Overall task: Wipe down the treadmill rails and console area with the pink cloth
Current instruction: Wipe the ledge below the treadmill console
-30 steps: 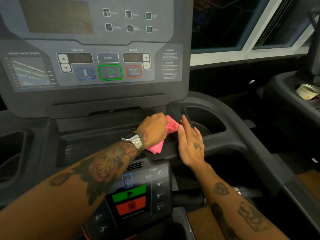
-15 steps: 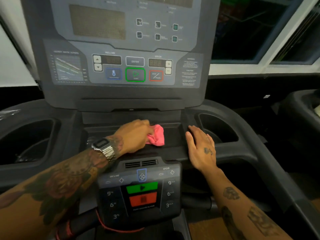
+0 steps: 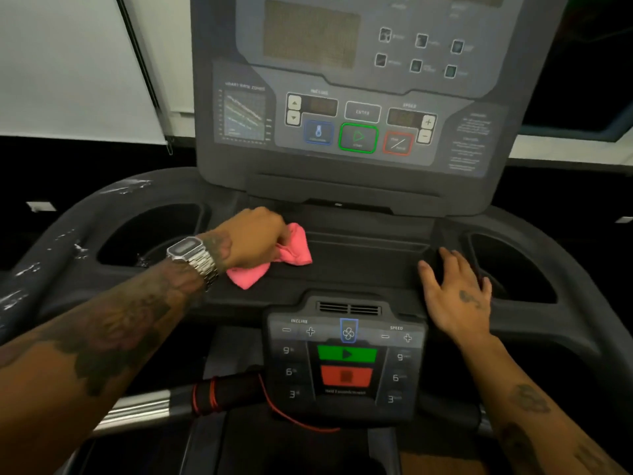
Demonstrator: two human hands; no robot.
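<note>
My left hand (image 3: 251, 240) grips the bunched pink cloth (image 3: 294, 253) and presses it on the left part of the dark console tray (image 3: 370, 258), below the upright display panel (image 3: 359, 97). A metal watch sits on that wrist. My right hand (image 3: 454, 293) rests flat with straight fingers on the tray's right end, beside the right cup holder (image 3: 513, 269). The left rail (image 3: 44, 265) curves down the left side and shows pale streaks.
A lower control pad (image 3: 346, 361) with green and red buttons juts toward me between my arms. A red cord (image 3: 274, 406) loops round the black handlebar grip (image 3: 226, 394). The left cup holder (image 3: 150, 234) lies beside the cloth. A white wall fills the upper left.
My left hand has dragged the pink cloth leftward along the tray, away from my right hand. My right hand stays flat at the tray's right end. The view has shifted left.
</note>
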